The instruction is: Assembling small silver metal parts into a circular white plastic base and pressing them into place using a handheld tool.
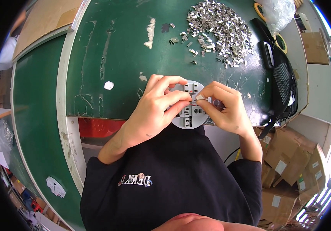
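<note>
A round grey plastic part [189,123] with raised slots and blocks lies at the table's near edge, partly covered by my hands. My left hand [158,101] reaches over its left side, thumb and index finger pinched together near the middle. From the right, my right hand [224,106] also pinches with thumb and index finger, its tips almost meeting the left ones. Between the fingertips something small and thin shows, too small to name. Farther off, at the upper right, a heap of small shiny metal clips [221,32] is spread on the green table [127,65].
Several loose clips lie left of the heap. A black mesh bag [283,86], tape rolls [281,43] and a clear plastic bag [278,14] crowd the right edge. Cardboard boxes [288,161] stand on the lower right. A scrap of white paper [109,85] lies left of my hands.
</note>
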Demonstrator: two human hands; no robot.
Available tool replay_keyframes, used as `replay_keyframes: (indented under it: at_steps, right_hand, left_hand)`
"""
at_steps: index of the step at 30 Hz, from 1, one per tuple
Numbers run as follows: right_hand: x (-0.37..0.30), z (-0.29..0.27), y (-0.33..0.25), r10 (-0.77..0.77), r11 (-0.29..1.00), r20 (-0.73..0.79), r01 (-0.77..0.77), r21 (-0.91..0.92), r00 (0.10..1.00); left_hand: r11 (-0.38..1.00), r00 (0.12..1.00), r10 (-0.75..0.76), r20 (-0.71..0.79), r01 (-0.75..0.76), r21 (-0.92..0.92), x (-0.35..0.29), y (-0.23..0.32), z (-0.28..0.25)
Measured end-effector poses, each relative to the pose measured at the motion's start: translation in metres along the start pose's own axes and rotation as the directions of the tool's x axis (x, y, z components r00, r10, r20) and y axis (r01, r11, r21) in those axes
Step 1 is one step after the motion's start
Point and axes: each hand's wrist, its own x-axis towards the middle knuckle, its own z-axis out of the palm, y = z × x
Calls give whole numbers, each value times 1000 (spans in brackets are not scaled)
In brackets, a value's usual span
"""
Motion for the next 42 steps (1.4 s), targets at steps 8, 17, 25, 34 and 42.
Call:
replay_keyframes:
  at_steps: [8, 17, 25, 34, 42]
  right_hand:
    - [3, -2, -3, 29, 999, 45, -30, 22, 999]
    - [5, -3, -2, 25, 999, 59, -27, 34, 998]
    - [2, 1, -5, -12, 998, 34, 14, -60, 999]
    - [-1, 14, -7, -236, 900, 42, 235, -366, 971]
    - [3, 18, -15, -250, 821, 169, 301, -484, 953]
  left_hand:
    - [999, 1000, 2, 0, -2, -35, -2, -3, 1]
    - [999, 1000, 18, 0, -18, -37, -2, -3, 0]
    - [1000, 1000, 5, -29, -6, -28, -5, -4, 0]
    - [1000, 994, 6, -105, -8, -20, -10, -6, 3]
    - [999, 988, 39, -147, -39, 6, -11, -7, 7]
